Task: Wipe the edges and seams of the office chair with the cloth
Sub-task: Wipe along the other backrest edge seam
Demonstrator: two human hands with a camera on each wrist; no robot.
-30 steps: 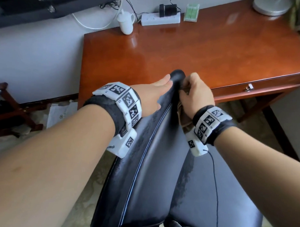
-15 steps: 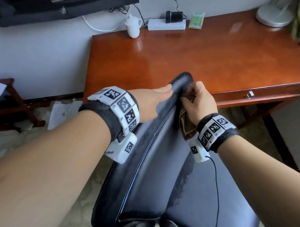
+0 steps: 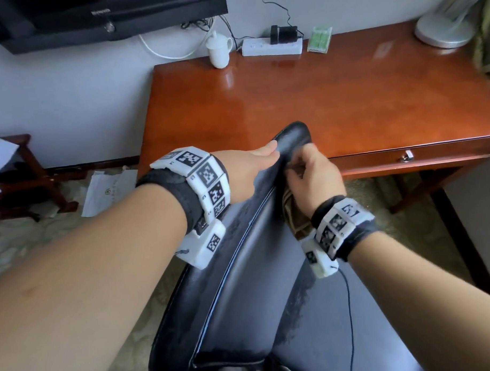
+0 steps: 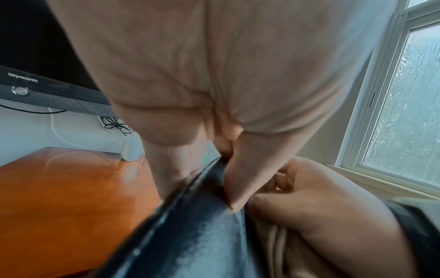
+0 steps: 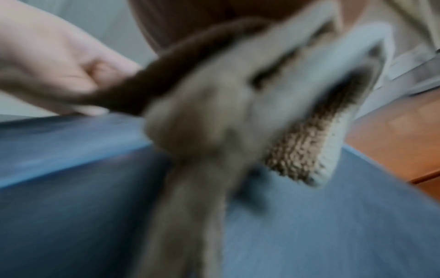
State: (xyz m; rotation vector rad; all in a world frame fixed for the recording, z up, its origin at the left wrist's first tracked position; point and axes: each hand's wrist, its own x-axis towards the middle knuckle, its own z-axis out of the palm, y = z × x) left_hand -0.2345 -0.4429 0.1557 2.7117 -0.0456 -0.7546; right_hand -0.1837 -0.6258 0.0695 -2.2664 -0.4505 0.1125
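My left hand (image 3: 246, 174) grips the top edge of the chair (image 3: 242, 296) back, thumb on the near face and fingers curled over the far side, which the left wrist view shows plainly; it steadies the back near its upper corner, which stands just at the front edge of the surface (image 3: 318, 99). My right hand (image 3: 313, 177) is closed round the cloth (image 3: 293, 214), pinching a fold of it against the rim just beside my left thumb; the rest of the cloth hangs down over the front face of the back, brown and ribbed, and the right wrist view is too blurred to show more than that.

The step in hand, as I judge it, is wiping the rounded top corner of the back and the piping seam (image 3: 240, 246) that runs down from it; much of the rim toward me looks dull and streaked, so I take it most of the edge is still to do.

To do it well I should keep the cloth wrapped over the rim so it touches both faces at once; press with the fingertips into the seam rather than skim over it; draw along the edge in one line, not in dabs; keep my left hand firm so the back does not swing away; shift that hand clear before the cloth reaches it, or a patch under it goes unwiped.
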